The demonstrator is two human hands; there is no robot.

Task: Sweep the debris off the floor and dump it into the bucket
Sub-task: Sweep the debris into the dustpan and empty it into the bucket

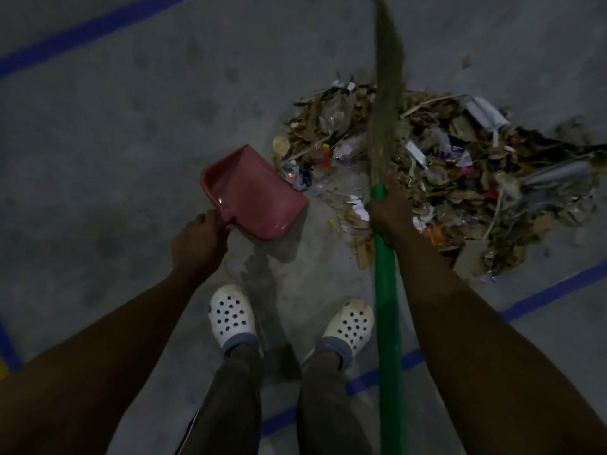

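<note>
A big heap of debris (437, 172), made of cardboard scraps, paper and wrappers, lies on the grey concrete floor at the centre right. My left hand (200, 239) grips the handle of a red dustpan (251, 192), which hangs just left of the heap with its mouth turned toward it. My right hand (391, 213) grips a broom's green handle (389, 323). The broom's brown bristles (387, 83) stretch away from me over the heap. No bucket is in view.
My two feet in white clogs (233, 315) stand close behind the dustpan and heap. Blue tape lines (88, 31) cross the floor at the upper left and lower right. Bare floor spreads to the left of the dustpan.
</note>
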